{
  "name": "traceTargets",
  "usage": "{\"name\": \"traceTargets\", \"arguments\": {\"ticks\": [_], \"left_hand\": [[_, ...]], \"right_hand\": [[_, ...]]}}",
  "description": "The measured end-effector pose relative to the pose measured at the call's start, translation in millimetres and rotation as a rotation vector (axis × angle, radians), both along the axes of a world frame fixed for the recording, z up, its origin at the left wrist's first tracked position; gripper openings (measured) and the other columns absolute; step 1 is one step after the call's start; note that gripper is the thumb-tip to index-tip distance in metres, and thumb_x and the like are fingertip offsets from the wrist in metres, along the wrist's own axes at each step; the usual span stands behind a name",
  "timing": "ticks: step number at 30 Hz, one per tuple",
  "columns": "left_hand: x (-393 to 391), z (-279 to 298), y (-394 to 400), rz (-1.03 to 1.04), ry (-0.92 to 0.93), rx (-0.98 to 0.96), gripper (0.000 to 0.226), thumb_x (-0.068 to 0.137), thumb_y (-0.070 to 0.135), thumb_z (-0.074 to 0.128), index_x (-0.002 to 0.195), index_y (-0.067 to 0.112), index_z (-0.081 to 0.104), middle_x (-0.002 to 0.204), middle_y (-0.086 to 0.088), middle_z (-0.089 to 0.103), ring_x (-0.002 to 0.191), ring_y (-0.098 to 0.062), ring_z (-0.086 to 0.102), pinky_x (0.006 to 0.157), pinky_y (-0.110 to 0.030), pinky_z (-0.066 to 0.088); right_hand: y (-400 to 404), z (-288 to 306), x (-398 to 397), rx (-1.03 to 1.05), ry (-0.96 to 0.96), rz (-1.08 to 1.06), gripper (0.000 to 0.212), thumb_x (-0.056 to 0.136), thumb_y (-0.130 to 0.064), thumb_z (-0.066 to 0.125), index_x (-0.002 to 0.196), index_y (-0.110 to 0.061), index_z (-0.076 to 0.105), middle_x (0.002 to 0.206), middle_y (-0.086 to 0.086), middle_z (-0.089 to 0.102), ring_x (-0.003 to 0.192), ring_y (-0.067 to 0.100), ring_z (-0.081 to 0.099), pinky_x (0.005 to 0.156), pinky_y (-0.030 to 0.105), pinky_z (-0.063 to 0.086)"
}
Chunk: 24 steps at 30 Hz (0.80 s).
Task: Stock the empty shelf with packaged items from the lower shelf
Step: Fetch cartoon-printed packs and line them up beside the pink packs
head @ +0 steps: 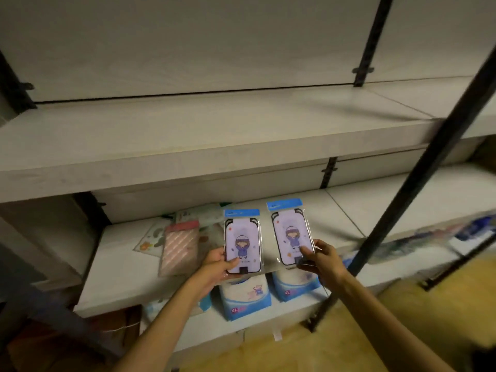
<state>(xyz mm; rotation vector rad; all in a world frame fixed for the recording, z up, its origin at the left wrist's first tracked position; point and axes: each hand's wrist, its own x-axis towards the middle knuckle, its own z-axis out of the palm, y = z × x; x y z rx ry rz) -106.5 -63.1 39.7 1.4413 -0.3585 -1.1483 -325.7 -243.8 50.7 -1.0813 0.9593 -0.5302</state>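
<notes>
I hold two matching clear packets, each with a blue header and a lilac card showing a cartoon child. My left hand [218, 264] grips the bottom of the left packet [243, 241]. My right hand [320, 257] grips the bottom of the right packet [291, 232], thumb on its front. Both packets stand upright in front of the lower shelf [120, 280]. The bare white upper shelf [214, 135] stretches above them. More packets lie on the lower shelf to the left: a pink striped packet [180, 249] and a sticker sheet [150, 241].
Black metal uprights [418, 173] frame the shelving; one slants across the right. White-and-blue diaper packs [245, 298] marked XL sit on the bottom shelf under my hands. Blurred blue goods [475, 229] lie at far right. A yellowish floor [375, 331] shows below.
</notes>
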Motion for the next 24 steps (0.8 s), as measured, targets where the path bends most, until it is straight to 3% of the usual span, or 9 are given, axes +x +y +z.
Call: {"name": "traceTargets", "arguments": {"ticks": [5,9,11,18,24], "left_hand": [[-85,9,-35,-0.059,-0.056,0.002,0.035,0.089,-0.009,0.064,0.123,-0.002,0.059,0.115,-0.021,0.072,0.097,-0.029,0.073,0.073,-0.038,0.063],[-162,15,-70,-0.129,-0.058,-0.031,0.036,0.089,-0.007,0.065,0.123,0.000,0.058,0.114,-0.020,0.072,0.103,-0.034,0.071,0.077,-0.039,0.063],[-200,19,-89,-0.167,-0.064,-0.055,0.035,0.089,-0.005,0.066,0.123,0.001,0.059,0.112,-0.018,0.073,0.102,-0.034,0.072,0.081,-0.041,0.062],[-308,49,-160,-0.249,-0.113,-0.166,0.028,0.091,-0.003,0.066,0.116,0.008,0.063,0.109,-0.014,0.075,0.095,-0.028,0.075,0.070,-0.032,0.060],[-365,102,-237,-0.283,-0.272,-0.267,0.025,0.089,0.004,0.071,0.113,0.010,0.066,0.107,-0.009,0.076,0.098,-0.025,0.074,0.086,-0.045,0.060]], "right_hand": [[-9,16,-88,-0.072,-0.022,-0.028,0.014,0.092,-0.004,0.063,0.105,0.001,0.059,0.095,0.020,0.074,0.081,0.033,0.074,0.067,0.037,0.062],[-27,25,-168,-0.152,0.000,-0.049,0.022,0.093,-0.007,0.064,0.111,0.005,0.058,0.101,0.024,0.073,0.088,0.036,0.073,0.076,0.046,0.062],[-38,31,-206,-0.177,-0.015,-0.094,0.021,0.092,-0.003,0.063,0.109,0.008,0.057,0.098,0.025,0.072,0.084,0.035,0.072,0.073,0.044,0.062],[-82,64,-314,-0.249,-0.063,-0.217,0.015,0.093,-0.004,0.061,0.106,0.004,0.060,0.097,0.020,0.073,0.081,0.031,0.073,0.069,0.035,0.062],[-135,98,-364,-0.302,-0.100,-0.323,0.020,0.094,-0.007,0.061,0.112,0.002,0.061,0.102,0.017,0.075,0.087,0.030,0.074,0.069,0.035,0.062]]}}
